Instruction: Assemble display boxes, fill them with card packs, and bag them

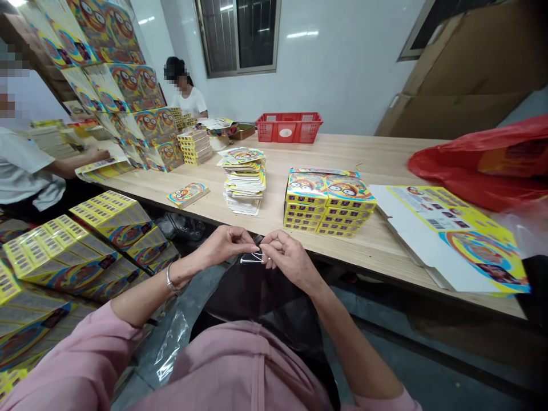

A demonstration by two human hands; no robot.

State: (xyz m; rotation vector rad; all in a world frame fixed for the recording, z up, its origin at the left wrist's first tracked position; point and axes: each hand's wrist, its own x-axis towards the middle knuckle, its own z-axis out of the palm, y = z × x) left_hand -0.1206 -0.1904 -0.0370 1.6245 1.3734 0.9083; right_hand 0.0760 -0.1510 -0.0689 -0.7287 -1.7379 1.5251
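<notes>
My left hand [226,242] and my right hand [286,256] meet in front of my chest, just below the near table edge. Both pinch the top edge of a clear plastic bag [252,285] that hangs down over my lap. The fingertips are pressed together on the film, which catches a glare between them. Straight ahead on the wooden table [385,154] stand two side-by-side stacks of yellow cartoon boxes [329,202]. To their left is a pile of flat printed cards [245,180]. A single small box [188,194] lies further left.
A flat unfolded carton [454,237] lies at the right, beside a red plastic bag [488,160]. A red basket [289,127] sits at the far edge. Stacked yellow boxes [85,245] fill my left. Two other people work at the far left, behind tall box stacks [128,91].
</notes>
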